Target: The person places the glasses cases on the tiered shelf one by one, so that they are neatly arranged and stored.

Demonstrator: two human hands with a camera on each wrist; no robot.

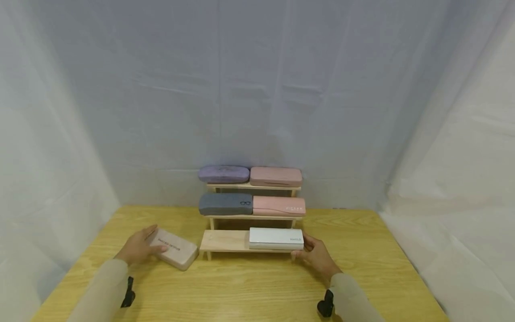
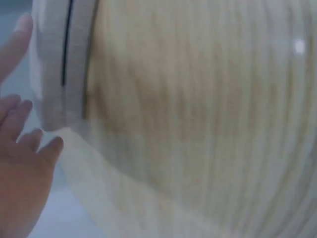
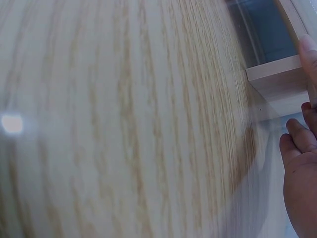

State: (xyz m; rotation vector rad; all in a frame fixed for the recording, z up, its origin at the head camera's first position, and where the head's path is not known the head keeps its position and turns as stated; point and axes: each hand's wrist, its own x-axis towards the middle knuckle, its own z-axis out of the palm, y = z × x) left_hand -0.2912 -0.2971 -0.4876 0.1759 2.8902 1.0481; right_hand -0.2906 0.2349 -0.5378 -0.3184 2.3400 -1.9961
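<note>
At the left of the table, my left hand (image 1: 138, 246) grips the left end of a beige glasses case (image 1: 177, 254) with dark lettering, thumb along its near side and fingertips at the far side. The same case (image 2: 52, 64) shows its dark seam in the left wrist view. A three-tier wooden rack (image 1: 225, 241) stands in the middle. On its lowest tier, a white glasses case (image 1: 275, 238) lies at the right. My right hand (image 1: 319, 257) holds that case's right end, the thumb low in front by the shelf edge.
A grey glasses case (image 1: 225, 204) and a pink flap case (image 1: 279, 205) fill the middle tier. A purple case (image 1: 223, 174) and a dusty-pink case (image 1: 275, 176) lie on top. White sheeting (image 1: 257, 89) surrounds the wooden table (image 1: 241, 295).
</note>
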